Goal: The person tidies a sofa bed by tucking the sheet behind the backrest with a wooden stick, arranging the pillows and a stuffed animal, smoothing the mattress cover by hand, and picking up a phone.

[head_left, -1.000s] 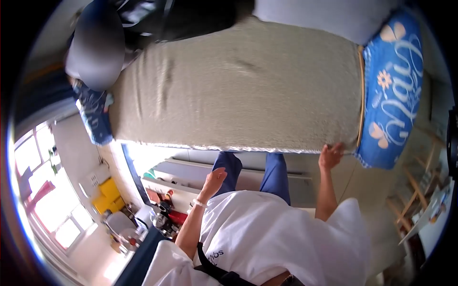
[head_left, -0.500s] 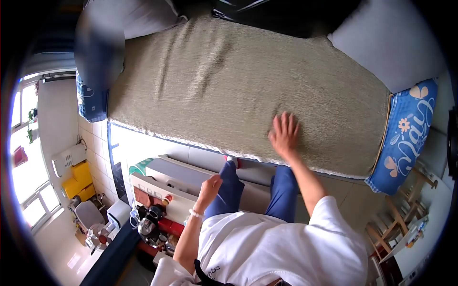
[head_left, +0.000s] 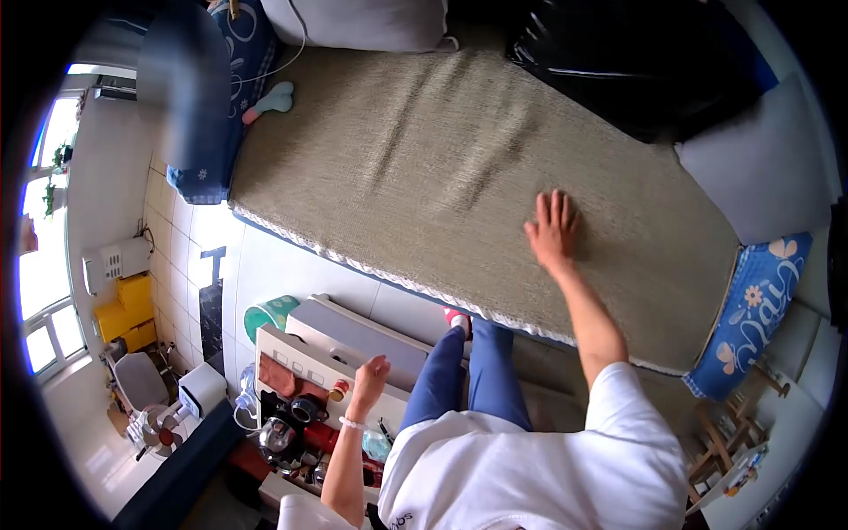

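A long seat with a greenish-brown woven cover (head_left: 371,194) stretches across the view, with wrinkles near its middle and a white lace edge at the front. My right hand (head_left: 554,231) lies on the cover, palm down with its fingers spread, right of the wrinkles. My left hand (head_left: 369,380), with a pale bracelet at the wrist, hangs over the low table in a loose curl; whether anything is inside it is hidden.
Grey cushions (head_left: 751,168) and a black shiny bag (head_left: 636,62) lie along the seat's back. Blue patterned armrest covers (head_left: 751,309) mark its ends. A cluttered low table (head_left: 309,340), a green bin (head_left: 269,316) and wooden stools (head_left: 720,442) stand nearby.
My right hand has moved from the seat's front right edge onto the cover and opened flat. The view has shifted left, showing more of the low table and a pale blue object by the left armrest.
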Demonstrator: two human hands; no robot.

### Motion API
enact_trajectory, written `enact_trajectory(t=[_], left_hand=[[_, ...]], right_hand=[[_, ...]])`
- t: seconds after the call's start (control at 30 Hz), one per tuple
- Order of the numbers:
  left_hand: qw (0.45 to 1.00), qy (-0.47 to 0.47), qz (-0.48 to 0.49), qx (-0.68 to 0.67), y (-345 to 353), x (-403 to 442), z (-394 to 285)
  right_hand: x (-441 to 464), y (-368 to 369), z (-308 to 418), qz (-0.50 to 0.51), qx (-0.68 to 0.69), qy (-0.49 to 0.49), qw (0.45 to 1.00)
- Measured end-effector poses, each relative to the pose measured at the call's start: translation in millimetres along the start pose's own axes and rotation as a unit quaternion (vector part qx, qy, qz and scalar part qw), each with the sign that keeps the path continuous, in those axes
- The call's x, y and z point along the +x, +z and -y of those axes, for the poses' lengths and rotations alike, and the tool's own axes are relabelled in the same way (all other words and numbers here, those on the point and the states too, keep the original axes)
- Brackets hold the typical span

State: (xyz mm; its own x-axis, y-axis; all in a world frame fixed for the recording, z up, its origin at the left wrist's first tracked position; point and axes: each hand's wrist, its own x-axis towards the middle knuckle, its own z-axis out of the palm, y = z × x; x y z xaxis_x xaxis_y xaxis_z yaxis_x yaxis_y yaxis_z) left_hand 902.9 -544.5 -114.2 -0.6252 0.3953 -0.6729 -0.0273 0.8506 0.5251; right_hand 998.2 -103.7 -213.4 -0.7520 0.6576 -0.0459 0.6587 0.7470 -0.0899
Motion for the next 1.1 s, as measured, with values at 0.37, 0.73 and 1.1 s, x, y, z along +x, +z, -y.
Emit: enact_trajectory(t=[0.37,0.73,1.1], left_hand=[[0.996,-0.057,0.067,-0.023,8.1,-10.9,-4.2],[0.990,-0.101,0.004,-0.097,-7.0,-1.0,-9.9],[0.984,-0.118,0.065,-0.116,-60.2,44.7,48.7]], right_hand=[[7.4,-8.9,87.9,0.091,0.118,-0.265,0.953],[-30.3,44.3,210.5,0.214,0.121,-0.435,0.866],[186.4,21.5,137.4,-0.069,0.026,0.039,0.997]])
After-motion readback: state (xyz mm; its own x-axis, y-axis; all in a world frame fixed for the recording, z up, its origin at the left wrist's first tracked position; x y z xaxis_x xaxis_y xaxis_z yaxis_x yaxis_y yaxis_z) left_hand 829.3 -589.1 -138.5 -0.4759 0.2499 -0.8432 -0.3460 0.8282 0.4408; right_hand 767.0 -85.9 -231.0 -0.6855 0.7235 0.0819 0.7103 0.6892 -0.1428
